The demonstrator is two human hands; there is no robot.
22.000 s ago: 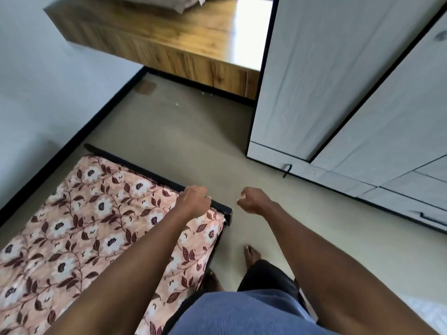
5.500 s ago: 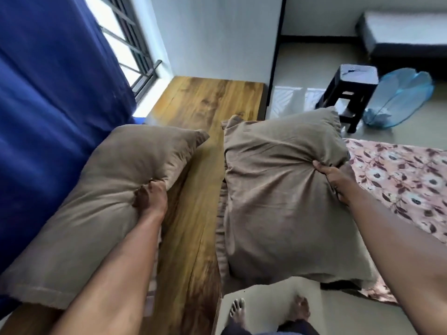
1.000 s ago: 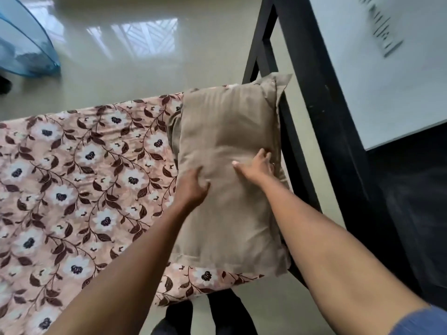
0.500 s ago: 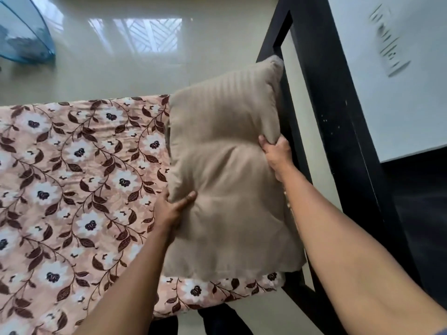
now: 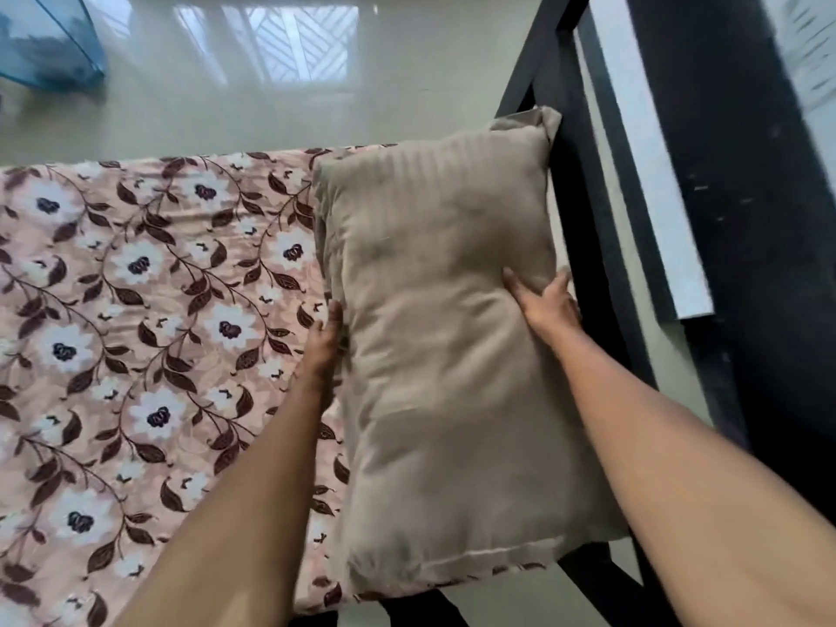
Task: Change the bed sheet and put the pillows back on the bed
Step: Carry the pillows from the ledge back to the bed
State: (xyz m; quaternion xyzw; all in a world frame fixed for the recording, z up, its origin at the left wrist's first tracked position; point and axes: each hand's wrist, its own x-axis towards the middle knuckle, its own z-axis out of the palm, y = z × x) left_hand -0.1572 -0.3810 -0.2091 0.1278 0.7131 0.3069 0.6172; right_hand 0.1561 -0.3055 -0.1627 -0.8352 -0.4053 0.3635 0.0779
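Floral sheet [image 5: 135, 310], glossy floor [image 5: 217, 110]

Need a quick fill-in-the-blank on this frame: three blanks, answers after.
The sheet under the pillow has a ____ print. The left hand touches the pillow's ____ edge. The bed frame beside the right hand is ____.
Missing words: floral; left; black.

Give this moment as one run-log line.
pillow: on floral sheet, beside black frame | left hand: against pillow's left edge | right hand: pressing its right side
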